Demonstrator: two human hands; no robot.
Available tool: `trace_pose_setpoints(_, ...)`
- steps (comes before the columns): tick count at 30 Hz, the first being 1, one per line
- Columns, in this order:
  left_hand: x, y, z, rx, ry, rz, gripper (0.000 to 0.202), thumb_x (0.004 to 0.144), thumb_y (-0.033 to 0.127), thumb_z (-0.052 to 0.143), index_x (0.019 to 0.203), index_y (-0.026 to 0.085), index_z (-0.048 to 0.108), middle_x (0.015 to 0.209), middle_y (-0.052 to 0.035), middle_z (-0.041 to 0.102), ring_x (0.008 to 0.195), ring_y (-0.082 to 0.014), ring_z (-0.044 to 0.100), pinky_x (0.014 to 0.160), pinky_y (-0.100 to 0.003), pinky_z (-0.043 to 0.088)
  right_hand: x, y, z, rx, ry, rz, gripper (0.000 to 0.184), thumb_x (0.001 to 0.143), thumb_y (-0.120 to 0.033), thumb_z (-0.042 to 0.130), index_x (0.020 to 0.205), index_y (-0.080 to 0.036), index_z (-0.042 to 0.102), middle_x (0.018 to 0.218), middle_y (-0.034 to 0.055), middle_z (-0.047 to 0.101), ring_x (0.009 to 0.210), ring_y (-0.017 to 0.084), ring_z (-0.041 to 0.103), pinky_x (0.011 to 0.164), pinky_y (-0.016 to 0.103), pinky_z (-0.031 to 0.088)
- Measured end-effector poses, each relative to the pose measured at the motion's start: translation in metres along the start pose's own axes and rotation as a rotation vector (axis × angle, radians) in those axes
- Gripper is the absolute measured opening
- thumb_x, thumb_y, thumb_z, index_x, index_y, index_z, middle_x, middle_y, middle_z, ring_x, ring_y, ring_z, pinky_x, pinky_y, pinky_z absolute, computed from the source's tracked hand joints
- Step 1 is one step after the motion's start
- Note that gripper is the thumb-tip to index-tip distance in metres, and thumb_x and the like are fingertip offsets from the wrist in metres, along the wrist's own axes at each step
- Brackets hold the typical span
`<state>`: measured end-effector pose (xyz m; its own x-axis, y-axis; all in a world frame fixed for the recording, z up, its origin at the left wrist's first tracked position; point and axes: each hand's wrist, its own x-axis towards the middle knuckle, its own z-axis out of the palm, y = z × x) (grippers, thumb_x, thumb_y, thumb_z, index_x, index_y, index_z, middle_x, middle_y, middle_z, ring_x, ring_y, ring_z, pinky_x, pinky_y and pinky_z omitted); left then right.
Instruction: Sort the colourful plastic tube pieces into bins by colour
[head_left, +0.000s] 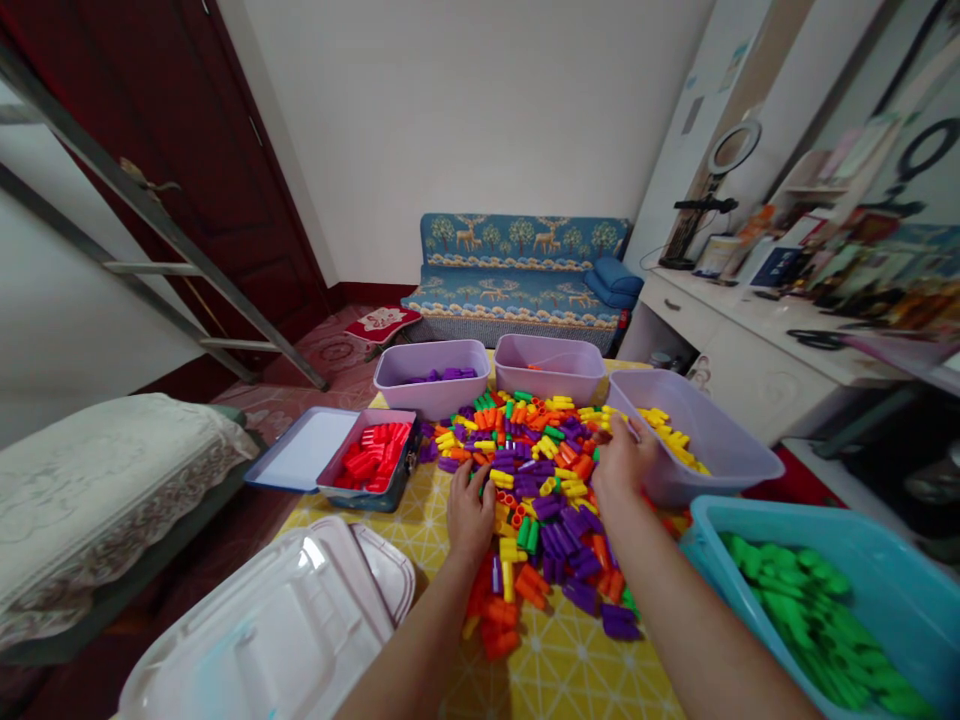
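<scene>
A mixed pile of plastic building pieces [559, 535] in purple, orange, yellow, green and red spreads over the table. My left hand [471, 508] lies at the pile's left side, its fingers apart and touching the pieces, with nothing held. At the pile's right side, beside the lilac bin with yellow pieces [720, 440], is my right hand [624, 462]. Its fingers are bent together, and what they hold is hidden. Purple pieces [446, 375] lie in the back left lilac bin [431, 400]. Another lilac bin [551, 378] stands beside it with a little orange showing.
An open tin [367, 497] with red pieces stands on the left. White plastic lids [262, 620] lie at the front left. A turquoise bin [701, 540] with green pieces [817, 610] stands at the front right. Beyond the yellow-covered table [592, 675] is a blue sofa [517, 285].
</scene>
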<state>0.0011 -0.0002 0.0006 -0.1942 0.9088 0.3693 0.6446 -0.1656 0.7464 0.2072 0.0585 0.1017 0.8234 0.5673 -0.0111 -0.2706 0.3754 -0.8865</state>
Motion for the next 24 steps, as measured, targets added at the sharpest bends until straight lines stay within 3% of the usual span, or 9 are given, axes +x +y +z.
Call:
trace_pose_setpoints(5,0.0,-0.001,0.0,-0.001,-0.002,-0.009,0.033,0.089,0.028,0.05,0.116,0.023,0.069,0.132,-0.0101,0.056,0.127,-0.0254,0.049,0.111,-0.046,0.038,0.036,-0.012,-0.002,0.205,0.114,0.088,0.023,0.076,-0.025,0.065,0.076,-0.022,0.042,0.073,-0.0085,0.052,0.062,0.005,0.055,0.059,0.017,0.052)
trace_pose_setpoints(12,0.0,0.0,0.0,-0.013,0.003,-0.004,0.033,0.089,0.027,0.05,0.115,0.023,0.069,0.131,-0.01,0.057,0.127,-0.0255,0.048,0.112,-0.048,0.037,0.046,-0.024,-0.001,0.346,0.155,0.152,0.017,0.078,-0.006,0.057,0.083,-0.02,0.048,0.101,-0.0028,0.059,0.09,0.004,0.063,0.078,0.017,0.058)
trace_pose_setpoints(17,0.0,0.001,0.0,-0.013,0.002,-0.006,0.034,0.089,0.027,0.049,0.116,0.022,0.068,0.131,-0.0102,0.056,0.127,-0.0261,0.048,0.111,-0.047,0.038,0.059,-0.034,-0.002,0.396,0.202,0.181,0.005,0.093,-0.021,0.047,0.088,-0.02,0.048,0.115,0.0027,0.057,0.095,0.005,0.065,0.075,0.015,0.059)
trace_pose_setpoints(24,0.0,-0.001,0.0,-0.017,0.001,-0.01,0.033,0.089,0.028,0.049,0.116,0.023,0.068,0.131,-0.0094,0.056,0.128,-0.0261,0.048,0.112,-0.047,0.037,0.051,-0.032,-0.011,0.338,0.059,0.226,0.026,0.099,-0.038,0.035,0.088,-0.02,0.05,0.104,0.0056,0.061,0.096,0.008,0.067,0.083,0.022,0.058)
